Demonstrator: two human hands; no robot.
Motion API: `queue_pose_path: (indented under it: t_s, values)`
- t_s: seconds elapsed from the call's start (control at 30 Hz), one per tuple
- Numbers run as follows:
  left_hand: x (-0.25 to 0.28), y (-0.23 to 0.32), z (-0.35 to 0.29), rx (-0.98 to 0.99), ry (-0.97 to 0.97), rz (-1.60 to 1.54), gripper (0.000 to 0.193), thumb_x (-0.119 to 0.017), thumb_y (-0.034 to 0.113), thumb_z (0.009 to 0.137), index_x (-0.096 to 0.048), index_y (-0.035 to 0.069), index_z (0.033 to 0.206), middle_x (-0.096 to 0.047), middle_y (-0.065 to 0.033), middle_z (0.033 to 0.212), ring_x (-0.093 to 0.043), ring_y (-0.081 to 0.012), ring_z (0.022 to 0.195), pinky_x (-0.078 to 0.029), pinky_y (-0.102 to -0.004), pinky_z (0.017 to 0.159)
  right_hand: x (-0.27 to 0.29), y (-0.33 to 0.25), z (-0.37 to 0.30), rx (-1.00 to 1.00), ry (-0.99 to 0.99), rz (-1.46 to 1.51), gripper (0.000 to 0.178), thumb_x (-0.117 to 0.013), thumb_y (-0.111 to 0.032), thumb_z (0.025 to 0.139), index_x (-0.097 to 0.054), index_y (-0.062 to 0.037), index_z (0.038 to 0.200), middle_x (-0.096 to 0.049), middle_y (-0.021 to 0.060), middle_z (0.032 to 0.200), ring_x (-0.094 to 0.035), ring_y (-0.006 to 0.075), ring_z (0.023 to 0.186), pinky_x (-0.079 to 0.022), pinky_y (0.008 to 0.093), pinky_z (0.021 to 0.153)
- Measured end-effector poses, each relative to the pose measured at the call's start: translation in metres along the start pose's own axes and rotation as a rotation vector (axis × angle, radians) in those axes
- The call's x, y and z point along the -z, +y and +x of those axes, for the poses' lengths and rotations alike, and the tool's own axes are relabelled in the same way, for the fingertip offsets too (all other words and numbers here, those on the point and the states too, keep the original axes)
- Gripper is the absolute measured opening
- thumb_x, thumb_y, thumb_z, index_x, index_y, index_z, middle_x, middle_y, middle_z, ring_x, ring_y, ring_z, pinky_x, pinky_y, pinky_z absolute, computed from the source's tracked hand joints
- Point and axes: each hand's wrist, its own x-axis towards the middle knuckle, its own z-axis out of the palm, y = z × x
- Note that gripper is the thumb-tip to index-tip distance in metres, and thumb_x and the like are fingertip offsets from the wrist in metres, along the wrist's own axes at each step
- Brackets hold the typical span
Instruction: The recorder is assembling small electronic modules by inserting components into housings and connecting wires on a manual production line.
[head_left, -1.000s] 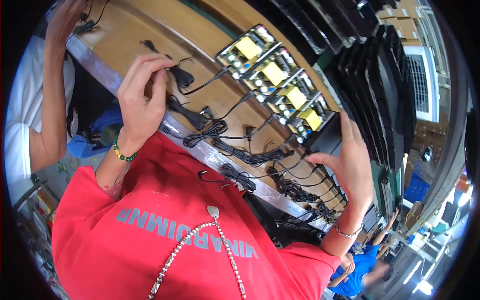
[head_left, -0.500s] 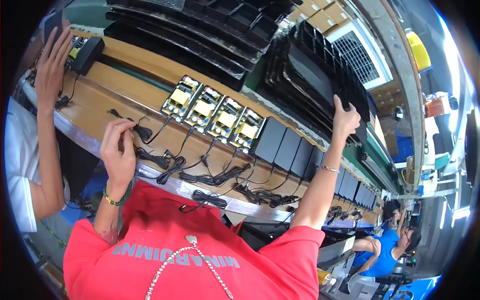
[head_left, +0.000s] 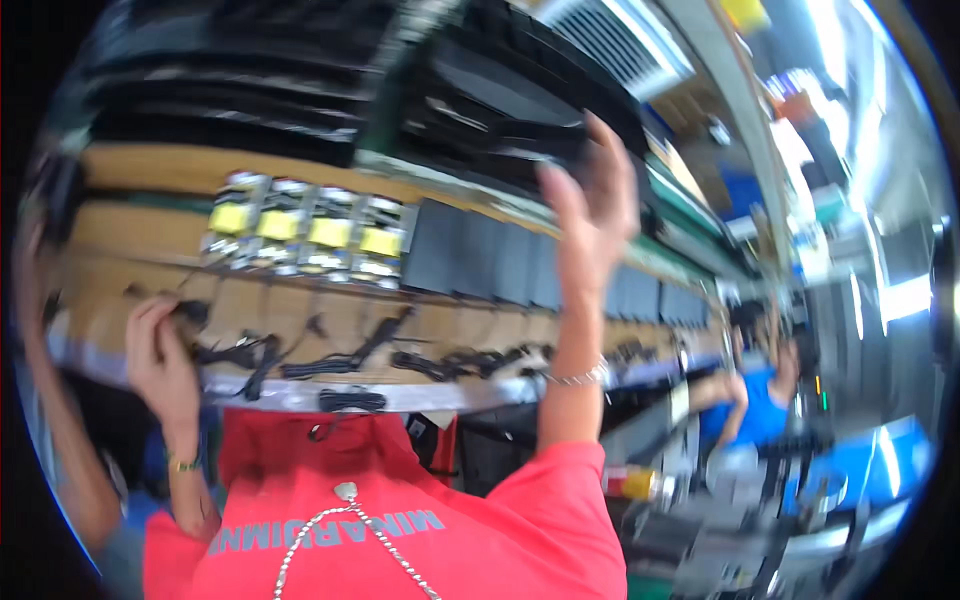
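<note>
My left hand (head_left: 163, 352) hovers at the bench's front left, its fingers loosely bent and the thumb apart from them. Beside its fingertips is a dark coiled cable (head_left: 190, 316); I cannot make out any touch. Blurred by motion, my right hand (head_left: 598, 205) is raised near the stacked black trays (head_left: 465, 75), thumb and fingers spread. Nothing in its grasp can be made out. Between the hands stands a row of several bare circuit boards with yellow transformers (head_left: 329, 232). A row of black adapter cases (head_left: 480, 255) continues to the right of them.
Several bundled black cables (head_left: 345, 360) lie along the bench's front, one at its pale edge (head_left: 470, 398). More black trays (head_left: 230, 90) are stacked behind. A co-worker's arm (head_left: 65, 440) shows at far left; a person in blue (head_left: 755, 405) is at far right.
The whole view has turned and shifted, with boards and cases now further left. My right hand has come off the tray edge and its fingers have spread. My left hand stays near the cable.
</note>
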Motion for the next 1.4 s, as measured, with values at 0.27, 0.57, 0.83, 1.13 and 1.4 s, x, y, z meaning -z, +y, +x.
queue_pose_path:
  t_s: [0.27,0.57,0.83,1.13,1.4]
  values:
    - [0.003,-0.022,-0.004,0.106,-0.123,-0.108,0.014,-0.054,-0.006,0.097,-0.066,-0.004,0.104,-0.067,-0.0126,0.108,-0.064,-0.0259,0.104,-0.049,-0.0337,0.096,-0.06,-0.026,-0.014,-0.007,-0.54,-0.343,0.052,-0.076,-0.04,0.089,-0.065,0.0029,0.115,-0.071,0.0247,0.085,-0.073,0.0357,0.079,-0.058,0.0399,0.073]
    - [-0.001,0.021,0.006,0.053,-0.018,-0.095,0.014,-0.059,-0.008,0.09,-0.069,-0.001,0.095,-0.068,-0.0134,0.097,-0.068,-0.0277,0.087,-0.052,-0.0338,0.078,-0.104,-0.011,-0.024,-0.006,-0.483,-1.0,0.047,-0.061,-0.044,0.097,-0.059,0.003,0.096,-0.069,0.0269,0.076,-0.07,0.0451,0.074,-0.056,0.0531,0.067]
    - [0.005,0.021,0.003,0.11,0.008,-0.132,0.015,-0.057,-0.01,0.091,-0.069,-0.002,0.094,-0.068,-0.0111,0.095,-0.063,-0.0195,0.073,-0.049,-0.0285,0.065,-0.113,-0.013,-0.036,0.089,-0.47,-1.044,0.043,-0.058,-0.041,0.1,-0.057,0.0019,0.095,-0.069,0.0266,0.078,-0.069,0.0448,0.075,-0.054,0.0514,0.067]
    - [0.005,0.019,0.001,0.119,-0.014,-0.146,0.016,-0.056,-0.011,0.091,-0.069,-0.002,0.094,-0.068,-0.0106,0.096,-0.063,-0.018,0.075,-0.05,-0.0281,0.067,-0.115,-0.019,-0.037,0.125,-0.45,-1.192,0.042,-0.06,-0.04,0.099,-0.059,0.0006,0.092,-0.069,0.0229,0.077,-0.069,0.0425,0.073,-0.053,0.0501,0.065]
    - [0.007,0.018,0.0,0.117,-0.015,-0.136,0.016,-0.056,-0.011,0.092,-0.068,-0.002,0.095,-0.067,-0.0103,0.097,-0.063,-0.0179,0.076,-0.05,-0.0274,0.067,-0.098,-0.001,-0.033,0.186,-0.552,-1.122,0.051,-0.072,-0.042,0.092,-0.063,0.0055,0.11,-0.066,0.0254,0.114,-0.066,0.0393,0.104,-0.053,0.0472,0.088]
